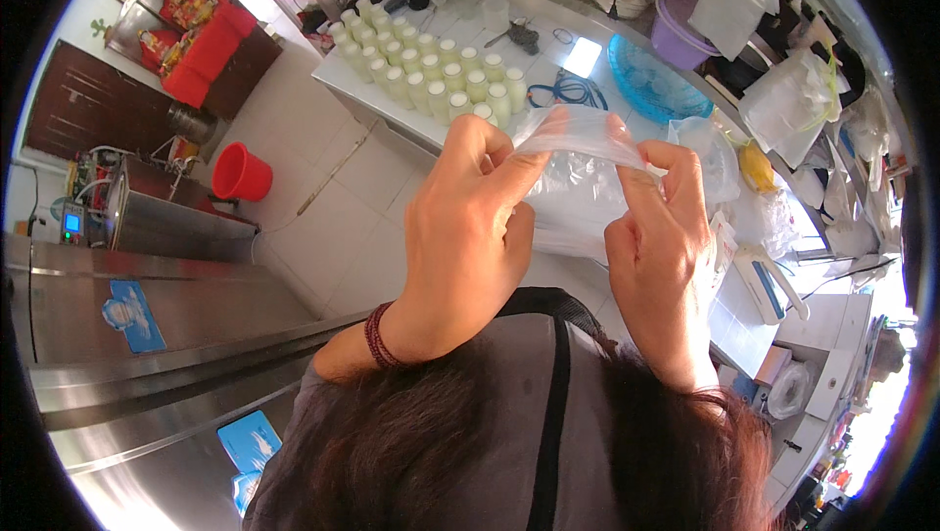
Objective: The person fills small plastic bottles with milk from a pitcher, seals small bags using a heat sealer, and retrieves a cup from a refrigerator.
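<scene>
A clear, thin plastic bag [580,201] hangs between my hands in the middle of the view. My left hand [470,215] pinches one side of its top edge between thumb and fingers. The opposite side of that edge is gripped by my right hand [657,230], so the film is stretched between them. Nothing can be made out inside the bag. Beyond it, several small glass bottles of pale greenish-white content [437,90] stand in rows on the white tiled counter [547,65]. My fingers partly hide the nearest bottles.
On the counter lie a blue plastic basket [650,87] and a coiled blue cord [569,94]. An impulse heat sealer [764,285] is to the right. A purple bucket [679,24] stands at the back. On the left are a red bucket [242,173] and a stainless steel cabinet [191,296].
</scene>
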The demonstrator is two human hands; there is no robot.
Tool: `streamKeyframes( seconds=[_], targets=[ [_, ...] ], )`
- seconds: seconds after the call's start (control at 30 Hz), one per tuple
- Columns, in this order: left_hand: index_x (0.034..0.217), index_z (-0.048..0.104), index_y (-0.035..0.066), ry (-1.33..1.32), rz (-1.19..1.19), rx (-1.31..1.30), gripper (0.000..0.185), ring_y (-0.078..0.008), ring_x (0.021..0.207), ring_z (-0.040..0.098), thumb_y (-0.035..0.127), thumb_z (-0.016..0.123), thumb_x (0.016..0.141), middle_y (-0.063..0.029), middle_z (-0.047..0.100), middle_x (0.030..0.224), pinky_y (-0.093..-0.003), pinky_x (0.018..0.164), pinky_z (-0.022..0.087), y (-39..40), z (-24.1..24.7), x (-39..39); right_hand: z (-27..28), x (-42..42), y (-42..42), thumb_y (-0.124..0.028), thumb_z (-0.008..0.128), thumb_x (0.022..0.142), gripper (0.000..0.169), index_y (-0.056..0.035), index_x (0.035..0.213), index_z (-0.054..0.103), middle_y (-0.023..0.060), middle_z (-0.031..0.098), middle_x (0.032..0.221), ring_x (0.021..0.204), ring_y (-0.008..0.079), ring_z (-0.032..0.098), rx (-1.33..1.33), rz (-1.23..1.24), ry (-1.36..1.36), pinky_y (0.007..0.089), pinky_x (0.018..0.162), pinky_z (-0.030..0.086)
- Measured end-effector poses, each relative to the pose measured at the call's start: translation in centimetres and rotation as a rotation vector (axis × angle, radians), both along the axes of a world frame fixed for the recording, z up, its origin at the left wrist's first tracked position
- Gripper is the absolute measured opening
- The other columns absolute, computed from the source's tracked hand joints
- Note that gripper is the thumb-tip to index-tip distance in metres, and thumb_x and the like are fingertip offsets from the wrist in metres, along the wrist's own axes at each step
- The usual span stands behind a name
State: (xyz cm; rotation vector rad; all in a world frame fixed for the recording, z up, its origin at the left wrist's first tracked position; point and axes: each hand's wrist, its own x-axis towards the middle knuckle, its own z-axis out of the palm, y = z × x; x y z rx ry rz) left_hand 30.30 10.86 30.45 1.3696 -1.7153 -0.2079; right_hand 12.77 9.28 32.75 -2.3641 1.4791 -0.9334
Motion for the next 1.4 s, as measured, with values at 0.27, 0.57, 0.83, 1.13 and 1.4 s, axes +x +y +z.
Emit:
streamKeyframes(
  seconds=[0.27, 0.57, 0.83, 1.13, 1.4],
  targets=[
    [0.114, 0.069, 0.006, -0.006, -0.059, 0.445, 0.038, -0.0361, 0.083, 0.063, 0.001, 0.065, 0.077, -0.0146, 0.057, 0.105, -0.0443, 0.071, 0.051, -5.0, -7.2, 3.8, -9.3, 0.3, -6.5, 0.007, 0.061, 0.075, 0.041, -0.0034, 0.113, 0.071, 0.0139, 0.062, 0.119, 0.103, 0.0338, 0.061, 0.194, 0.225, 0.003, 0.0398, 0.084, 0.053],
    [0.128, 0.058, 0.002, -0.131, 0.042, 0.862, 0.047, -0.0424, 0.102, 0.060, 0.014, 0.064, 0.083, -0.0229, 0.056, 0.110, -0.0492, 0.087, 0.052, -9.6, -28.4, 11.0, -28.7, 3.8, -15.5, -0.012, 0.075, 0.082, 0.051, -0.0110, 0.130, 0.061, 0.0138, 0.059, 0.129, 0.111, 0.0354, 0.060, 0.321, -0.043, 0.120, 0.0426, 0.094, 0.051],
    [0.126, 0.058, -0.002, -0.065, -0.066, 0.861, 0.046, -0.0423, 0.101, 0.059, 0.010, 0.062, 0.082, -0.0235, 0.054, 0.114, -0.0487, 0.085, 0.052, -14.4, -32.3, 10.0, -29.9, 4.4, -19.4, -0.011, 0.077, 0.074, 0.066, -0.0122, 0.136, 0.056, 0.0142, 0.058, 0.127, 0.111, 0.0344, 0.061, 0.508, -0.152, 0.126, 0.0418, 0.090, 0.054],
    [0.134, 0.055, 0.000, 0.297, -0.318, 0.843, 0.058, -0.0348, 0.101, 0.059, 0.000, 0.064, 0.077, -0.0192, 0.052, 0.118, -0.0410, 0.087, 0.050, -18.2, -35.7, 3.3, -28.3, 3.7, -16.3, -0.012, 0.082, 0.067, 0.080, -0.0100, 0.141, 0.052, 0.0126, 0.059, 0.121, 0.104, 0.0327, 0.060, 0.444, -0.071, 0.212, 0.0462, 0.089, 0.048],
    [0.138, 0.052, 0.002, 0.343, -0.410, 0.874, 0.065, -0.0340, 0.105, 0.056, 0.008, 0.072, 0.076, -0.0190, 0.054, 0.119, -0.0380, 0.093, 0.048, -18.0, -37.4, 3.1, -34.4, 4.1, -14.8, -0.009, 0.084, 0.069, 0.087, -0.0079, 0.147, 0.043, 0.0118, 0.055, 0.132, 0.115, 0.0310, 0.056, 0.325, -0.234, 0.133, 0.0456, 0.097, 0.044]
  ],
)
